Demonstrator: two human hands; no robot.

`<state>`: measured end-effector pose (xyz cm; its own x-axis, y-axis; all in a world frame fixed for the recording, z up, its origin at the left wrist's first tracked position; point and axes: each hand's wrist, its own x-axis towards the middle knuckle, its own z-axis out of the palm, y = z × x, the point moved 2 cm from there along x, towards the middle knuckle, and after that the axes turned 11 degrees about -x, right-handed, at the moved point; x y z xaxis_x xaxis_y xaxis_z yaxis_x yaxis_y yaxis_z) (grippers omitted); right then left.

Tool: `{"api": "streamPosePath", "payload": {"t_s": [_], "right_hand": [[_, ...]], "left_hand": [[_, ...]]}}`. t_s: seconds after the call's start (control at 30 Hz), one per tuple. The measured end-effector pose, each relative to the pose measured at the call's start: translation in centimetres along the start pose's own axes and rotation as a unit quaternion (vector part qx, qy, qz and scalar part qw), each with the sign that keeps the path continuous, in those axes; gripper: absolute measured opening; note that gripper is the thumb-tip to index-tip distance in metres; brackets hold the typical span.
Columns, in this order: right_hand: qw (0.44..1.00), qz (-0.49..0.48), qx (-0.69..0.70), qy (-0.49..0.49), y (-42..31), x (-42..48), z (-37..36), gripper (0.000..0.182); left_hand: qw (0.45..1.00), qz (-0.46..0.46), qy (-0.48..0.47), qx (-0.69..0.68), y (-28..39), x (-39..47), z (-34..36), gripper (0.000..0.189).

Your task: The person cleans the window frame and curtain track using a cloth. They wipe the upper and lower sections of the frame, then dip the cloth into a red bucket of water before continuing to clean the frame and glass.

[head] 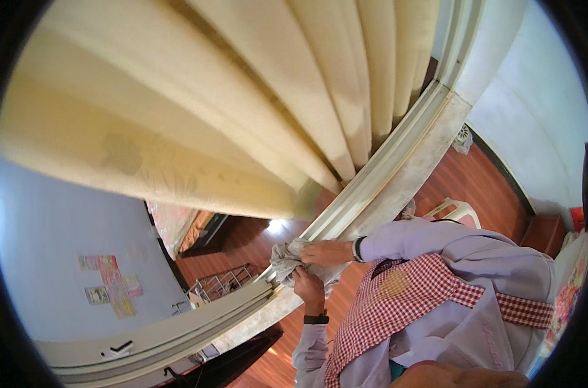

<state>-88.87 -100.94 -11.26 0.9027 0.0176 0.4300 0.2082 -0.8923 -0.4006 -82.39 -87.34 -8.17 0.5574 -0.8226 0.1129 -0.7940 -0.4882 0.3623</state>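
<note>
A crumpled grey cloth [285,262] lies against the white frame [371,177] of a window or door, where the frame passes in front of me. My right hand [325,253], a watch on its wrist, rests on the cloth from the right side with its fingers bent into it. Just below, my left hand [309,290] pinches a fold of the same cloth between thumb and fingers; a black band circles that wrist. Part of the cloth hangs down behind my hands. Above them drapes a long cream curtain [255,97], its hem close to the frame.
Beyond the frame are a bed [177,225], a metal rack [228,283] and a wall with pictures [112,286]. A latch [121,348] sits on the lower-left frame. On my side, a plastic stool [454,211] and a brown box [543,235] stand on the reddish wood-look floor [473,174].
</note>
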Motion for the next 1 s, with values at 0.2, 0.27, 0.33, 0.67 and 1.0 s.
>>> {"api": "streamPosePath", "payload": {"t_s": [0.2,0.27,0.33,0.67,1.0], "right_hand": [[0.996,0.069,-0.039,0.029,2.3,-6.8,-3.6,0.032],[0.990,0.124,-0.025,-0.063,3.7,-7.2,-4.9,0.034],[0.988,0.145,-0.043,-0.026,5.9,-9.4,-6.3,0.032],[0.870,0.418,-0.100,0.242,5.4,-21.4,-19.3,0.019],[0.770,0.525,-0.185,0.311,3.8,-23.8,-24.4,0.015]], "left_hand": [[0.994,0.036,-0.100,-0.006,7.9,3.0,1.7,0.019],[0.988,0.087,-0.124,-0.008,8.1,4.3,3.0,0.028],[0.982,0.139,-0.123,-0.043,11.1,5.3,4.2,0.032],[0.932,0.279,-0.212,-0.089,23.2,11.6,13.2,0.048],[0.839,0.208,-0.281,-0.416,35.2,19.1,19.4,0.052]]}}
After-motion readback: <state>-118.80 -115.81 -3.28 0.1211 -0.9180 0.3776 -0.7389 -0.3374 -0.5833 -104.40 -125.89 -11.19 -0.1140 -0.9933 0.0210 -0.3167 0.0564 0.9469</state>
